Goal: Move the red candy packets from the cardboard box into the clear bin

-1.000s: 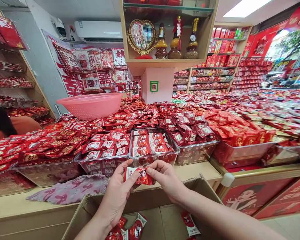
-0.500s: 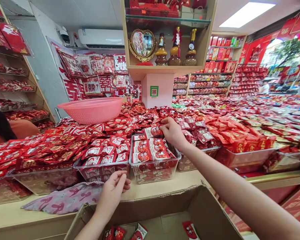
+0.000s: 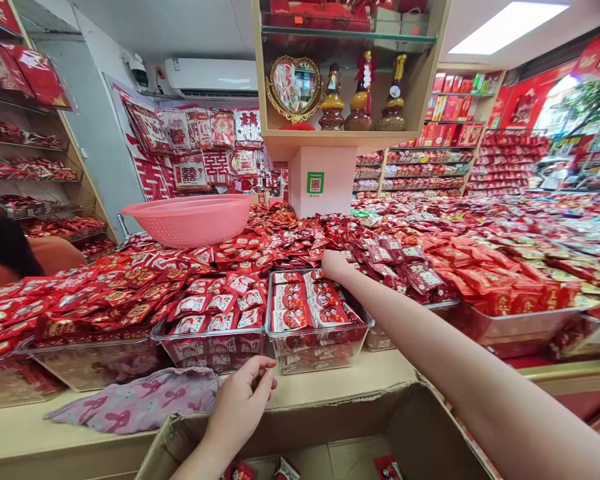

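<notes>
My right hand (image 3: 334, 264) reaches to the far end of a clear plastic bin (image 3: 325, 353) filled with rows of red-and-white candy packets (image 3: 293, 313). Its fingers dip down behind the packets and are hidden. My left hand (image 3: 243, 400) hovers over the near edge of an open cardboard box (image 3: 330, 417), fingers loosely curled with nothing in them. A few of the same packets (image 3: 285, 470) lie at the bottom of the box.
More clear bins of red packets line the wooden counter (image 3: 10, 427). A pink basket (image 3: 190, 220) sits on the heap behind. A purple cloth (image 3: 135, 400) lies left of my left hand. Another person (image 3: 10, 253) is at far left. A shelf pillar (image 3: 325, 173) stands behind.
A second ago both hands held one packet over the box. My right hand carried it to the bin and now presses down at the bin's far end. My left hand stayed low, empty.
</notes>
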`<state>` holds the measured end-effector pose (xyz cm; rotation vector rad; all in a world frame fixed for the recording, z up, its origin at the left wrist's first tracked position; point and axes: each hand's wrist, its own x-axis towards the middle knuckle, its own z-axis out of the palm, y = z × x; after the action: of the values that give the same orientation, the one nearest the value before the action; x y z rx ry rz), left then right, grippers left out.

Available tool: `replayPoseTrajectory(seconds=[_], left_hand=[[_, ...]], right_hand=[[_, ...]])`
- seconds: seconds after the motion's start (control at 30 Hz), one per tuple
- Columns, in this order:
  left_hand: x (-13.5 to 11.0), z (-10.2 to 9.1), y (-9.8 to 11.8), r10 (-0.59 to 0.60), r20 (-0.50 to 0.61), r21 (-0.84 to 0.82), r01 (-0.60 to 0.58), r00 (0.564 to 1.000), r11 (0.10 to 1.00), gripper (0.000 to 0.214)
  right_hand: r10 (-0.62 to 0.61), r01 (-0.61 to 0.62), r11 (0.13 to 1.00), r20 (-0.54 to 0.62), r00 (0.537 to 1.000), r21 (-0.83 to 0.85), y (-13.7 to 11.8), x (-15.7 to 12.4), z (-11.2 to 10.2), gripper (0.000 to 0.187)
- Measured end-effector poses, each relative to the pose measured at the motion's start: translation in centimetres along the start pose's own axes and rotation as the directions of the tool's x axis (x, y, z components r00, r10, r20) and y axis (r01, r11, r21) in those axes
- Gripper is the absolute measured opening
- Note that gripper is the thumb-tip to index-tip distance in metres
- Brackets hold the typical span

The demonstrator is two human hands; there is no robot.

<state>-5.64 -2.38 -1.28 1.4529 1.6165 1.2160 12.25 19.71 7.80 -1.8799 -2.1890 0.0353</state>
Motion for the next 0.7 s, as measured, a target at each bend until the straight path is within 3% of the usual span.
replayPoseTrajectory(seconds=[0.2, 0.33, 0.43, 0.5, 0.53, 0.57, 0.6, 0.63, 0.67, 0.7], left_hand=[[0.0, 0.1, 0.3, 0.017, 0.012, 0.034, -0.017, 1.0, 0.999, 0.02], [0.0, 0.0, 0.4, 0.004, 0.012, 0.029, -0.004, 1.0, 1.0, 0.02], [0.0, -0.1, 0.3, -0.001, 0.022, 0.023, 0.0, 1.0, 1.0, 0.021], [0.1, -0.1, 0.3, -0.001, 0.029, 0.021, 0.0, 1.0, 1.0, 0.021], [0.1, -0.1, 0.2, 0.001, 0.035, 0.021, -0.002, 0.999, 1.0, 0.021], [0.1, -0.1, 0.3, 0.007, 0.039, 0.022, -0.008, 0.999, 1.0, 0.021], [0.1, -0.2, 0.3, 0.015, 0.042, 0.023, -0.016, 0.999, 1.0, 0.021], [0.0, -0.2, 0.3, 0.024, 0.045, 0.026, -0.025, 0.999, 0.999, 0.02], [0.0, -0.2, 0.3, 0.031, 0.048, 0.029, -0.032, 0.998, 0.999, 0.02], [-0.1, -0.2, 0.4, 0.033, 0.051, 0.034, -0.035, 0.998, 0.999, 0.02]], right_hand=[[-0.038, 0.038, 0.999, 0.04, 0.998, -0.005, 0.0, -1.0, -0.1, 0.024], [-0.081, 0.081, 0.997, -0.029, 0.996, 0.017, -0.5, -2.6, -2.5, 0.021], [-0.176, 0.181, 0.982, -0.083, 0.981, 0.046, -1.4, -5.5, -5.5, 0.02], [-0.352, 0.355, 0.928, -0.051, 0.935, 0.116, -2.2, -8.7, -6.7, 0.017], [-0.478, 0.469, 0.863, 0.006, 0.878, 0.189, -2.5, -10.6, -6.6, 0.015], [-0.655, 0.597, 0.731, 0.093, 0.75, 0.33, -2.7, -12.8, -6.1, 0.013], [-0.792, 0.64, 0.589, 0.192, 0.58, 0.494, -2.9, -15.0, -4.9, 0.013], [-0.864, 0.609, 0.495, 0.281, 0.418, 0.619, -3.1, -17.2, -3.2, 0.014], [-0.9, 0.585, 0.436, 0.315, 0.302, 0.684, -3.1, -19.4, -1.2, 0.01], [-0.914, 0.595, 0.404, 0.279, 0.294, 0.695, -3.2, -21.6, 0.9, 0.009]])
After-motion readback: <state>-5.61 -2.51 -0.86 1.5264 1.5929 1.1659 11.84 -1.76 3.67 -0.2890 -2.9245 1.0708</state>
